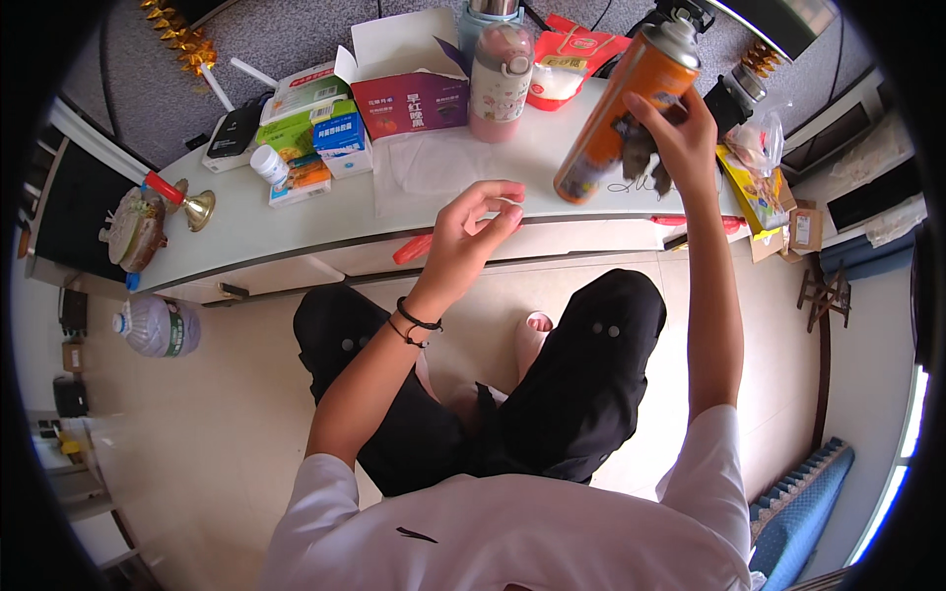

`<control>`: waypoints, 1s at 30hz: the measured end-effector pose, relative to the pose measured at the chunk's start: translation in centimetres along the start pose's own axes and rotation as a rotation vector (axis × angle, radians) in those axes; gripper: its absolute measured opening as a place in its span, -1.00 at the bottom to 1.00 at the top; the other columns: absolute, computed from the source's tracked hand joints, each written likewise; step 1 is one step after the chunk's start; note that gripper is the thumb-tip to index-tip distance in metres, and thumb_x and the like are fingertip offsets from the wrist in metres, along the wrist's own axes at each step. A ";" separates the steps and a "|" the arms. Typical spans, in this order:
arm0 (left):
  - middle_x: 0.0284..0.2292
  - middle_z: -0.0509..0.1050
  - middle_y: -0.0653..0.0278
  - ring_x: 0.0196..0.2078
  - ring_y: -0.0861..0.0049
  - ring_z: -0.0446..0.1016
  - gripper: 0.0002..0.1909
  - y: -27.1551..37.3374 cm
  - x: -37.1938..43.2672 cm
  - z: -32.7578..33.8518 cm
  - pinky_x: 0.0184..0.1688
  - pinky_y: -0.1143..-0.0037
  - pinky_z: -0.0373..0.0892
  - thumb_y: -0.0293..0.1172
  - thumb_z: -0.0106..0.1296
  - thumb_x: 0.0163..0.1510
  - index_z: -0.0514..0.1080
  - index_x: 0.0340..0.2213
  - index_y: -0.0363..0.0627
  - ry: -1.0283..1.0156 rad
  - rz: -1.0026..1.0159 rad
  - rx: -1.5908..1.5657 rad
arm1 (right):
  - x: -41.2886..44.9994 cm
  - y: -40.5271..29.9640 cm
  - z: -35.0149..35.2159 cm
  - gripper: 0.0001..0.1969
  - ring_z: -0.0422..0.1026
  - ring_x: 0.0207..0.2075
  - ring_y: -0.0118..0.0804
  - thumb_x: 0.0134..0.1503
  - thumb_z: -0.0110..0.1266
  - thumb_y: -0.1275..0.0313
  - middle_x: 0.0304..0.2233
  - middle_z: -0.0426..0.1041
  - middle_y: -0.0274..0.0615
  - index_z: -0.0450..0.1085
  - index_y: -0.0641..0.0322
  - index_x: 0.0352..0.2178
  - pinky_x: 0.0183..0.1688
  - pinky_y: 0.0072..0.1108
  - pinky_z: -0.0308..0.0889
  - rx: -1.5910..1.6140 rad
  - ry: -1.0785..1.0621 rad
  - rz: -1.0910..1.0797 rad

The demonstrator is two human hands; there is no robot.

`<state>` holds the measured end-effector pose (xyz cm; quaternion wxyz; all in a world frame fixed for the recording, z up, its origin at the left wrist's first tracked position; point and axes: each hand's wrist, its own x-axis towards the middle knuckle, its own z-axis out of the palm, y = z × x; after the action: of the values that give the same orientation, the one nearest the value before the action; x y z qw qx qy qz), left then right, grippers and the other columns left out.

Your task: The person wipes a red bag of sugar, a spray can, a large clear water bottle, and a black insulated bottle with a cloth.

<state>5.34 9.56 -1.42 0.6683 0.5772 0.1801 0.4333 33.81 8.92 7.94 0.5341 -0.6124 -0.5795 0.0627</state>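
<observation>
My right hand [684, 144] grips an orange aerosol can [617, 103] near its top. The can leans, its silver top up and to the right, its base low over the cabinet top. Against the can, by my fingers, is a crumpled grey-brown piece [637, 151], perhaps a rag. My left hand [473, 229] is raised in front of the cabinet edge, fingers bent and thumb apart, with nothing visible in it. Beyond it a clear plastic sheet [388, 185] lies flat on the white cabinet top [303, 236].
At the back stand a purple-red carton [414, 107], a pink-and-white bottle [502, 89], a red-and-white bag [569, 66] and several medicine boxes [344, 140]. A brass candlestick [198, 209] is at left. A large water bottle [159, 327] lies on the floor. Red handles [414, 249] project below the edge.
</observation>
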 end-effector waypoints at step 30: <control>-0.31 0.48 0.29 -0.23 0.65 0.44 -0.81 -1.1 0.9 -0.2 -0.11 0.58 0.36 -0.47 -0.02 0.22 0.41 -0.17 -0.33 -0.043 -0.097 0.005 | 6.5 5.8 5.7 -0.33 0.48 -0.39 -0.40 -0.05 0.36 0.11 -0.28 0.49 -0.16 0.35 0.36 -0.03 -0.29 -0.66 0.38 0.069 0.103 -0.158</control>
<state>6.13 10.45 -2.29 0.6907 0.5789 0.1944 0.3874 35.65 18.70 4.81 0.5871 -0.5485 -0.5953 0.0088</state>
